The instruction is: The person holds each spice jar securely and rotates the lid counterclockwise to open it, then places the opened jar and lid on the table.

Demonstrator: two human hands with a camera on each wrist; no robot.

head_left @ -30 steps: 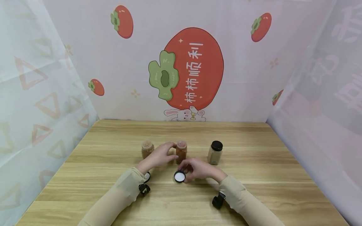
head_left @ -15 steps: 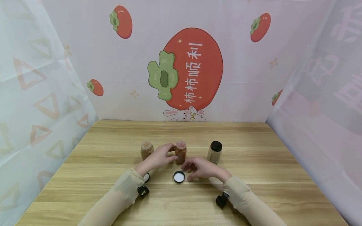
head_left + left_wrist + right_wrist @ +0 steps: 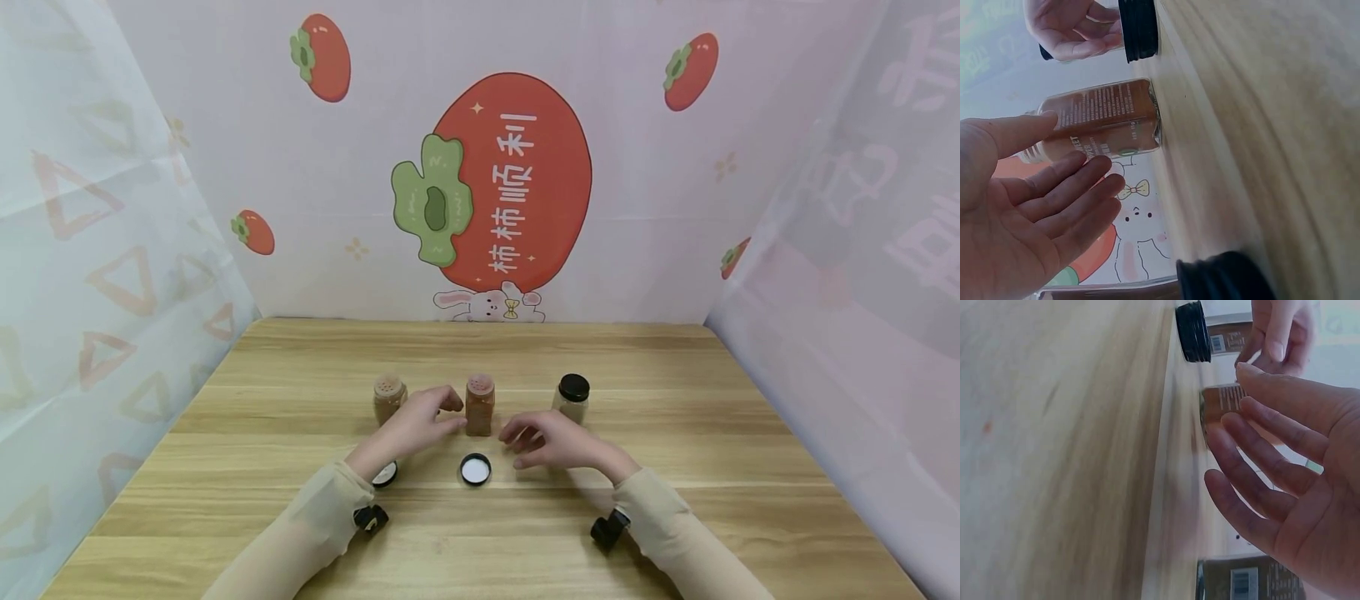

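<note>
A seasoning shaker (image 3: 480,408) of reddish-brown powder, with a perforated top, stands upright at mid-table. Just left of it is my left hand (image 3: 418,422), fingers loosely spread and holding nothing; its thumb overlaps the bottle (image 3: 1100,119) in the left wrist view. My right hand (image 3: 555,442) hovers to the right with relaxed, bent fingers and nothing in them. Between the hands and nearer me lies a black lid (image 3: 475,469), white inside facing up. Another black lid (image 3: 386,474) lies by my left wrist, partly hidden by it.
A second shaker (image 3: 388,398) with a perforated top stands behind my left hand. At the right, a jar of beige powder (image 3: 572,400) wears its black cap, its lower part hidden by my right hand. A printed cloth (image 3: 337,183) walls the wooden table (image 3: 660,358).
My right hand has moved right and away from the middle lid. My left hand has drawn slightly left, off the middle shaker. Shakers and lids stay where they were.
</note>
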